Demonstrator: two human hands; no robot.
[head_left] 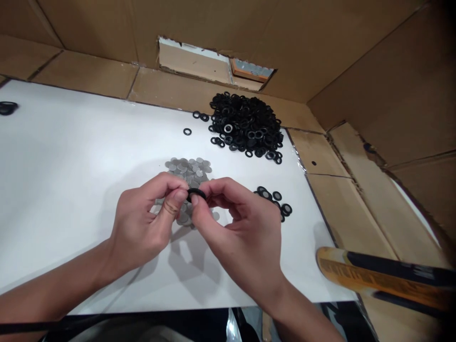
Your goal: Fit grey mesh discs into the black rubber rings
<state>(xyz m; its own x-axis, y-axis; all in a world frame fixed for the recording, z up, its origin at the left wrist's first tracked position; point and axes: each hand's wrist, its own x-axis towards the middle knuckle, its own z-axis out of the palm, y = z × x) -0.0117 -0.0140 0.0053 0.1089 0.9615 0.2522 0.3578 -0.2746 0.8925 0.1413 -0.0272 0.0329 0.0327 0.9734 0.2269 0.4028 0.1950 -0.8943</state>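
Note:
Both hands meet over the middle of a white board [71,180]. My left hand [146,223] and my right hand [238,232] pinch one black rubber ring [196,193] between their fingertips, thumbs pressed on it. Just behind and under the fingers lies a small heap of grey round discs [188,171]. A large pile of black rings [245,126] sits farther back on the board. A small group of black rings [276,202] lies right of my right hand.
Brown cardboard walls [374,85] enclose the board at the back and right. A few stray black rings [187,131] lie left of the big pile. A yellow and black object [381,278] sticks in at lower right. A dark object [7,108] sits at the far left edge.

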